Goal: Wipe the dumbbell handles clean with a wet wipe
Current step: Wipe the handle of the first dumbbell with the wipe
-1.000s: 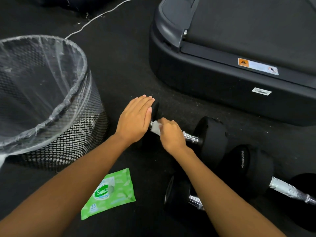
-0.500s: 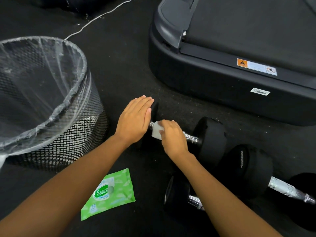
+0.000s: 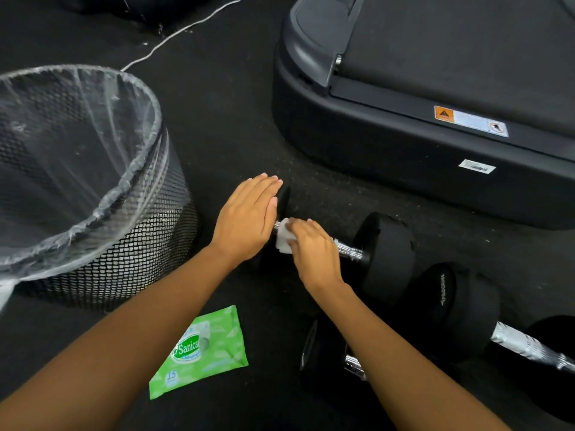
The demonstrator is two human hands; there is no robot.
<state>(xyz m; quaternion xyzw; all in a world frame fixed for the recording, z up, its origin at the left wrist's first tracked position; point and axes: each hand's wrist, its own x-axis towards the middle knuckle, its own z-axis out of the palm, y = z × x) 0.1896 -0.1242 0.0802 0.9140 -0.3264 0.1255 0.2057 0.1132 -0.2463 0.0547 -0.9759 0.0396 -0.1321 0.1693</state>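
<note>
Barely any change over the last second: white folded wet wipe (image 3: 282,239) at the same left end of the knurled chrome dumbbell handle (image 3: 348,250), just beside the black round weight head (image 3: 284,197). Pinched there by the curled fingers of the right hand (image 3: 314,253), shifted only slightly. Left hand (image 3: 245,216) as before, flat with fingers straight and together, pressing on that head to steady the dumbbell on the dark floor. Likely short rubbing on one spot, not travel along the bar; bare chrome toward the far head seemingly yet to be wiped. Second black dumbbell (image 3: 466,315) just beside, untouched by either hand. Further out: green wipes pack (image 3: 202,353), black mesh bin (image 3: 140,244), black treadmill base (image 3: 404,166).
</note>
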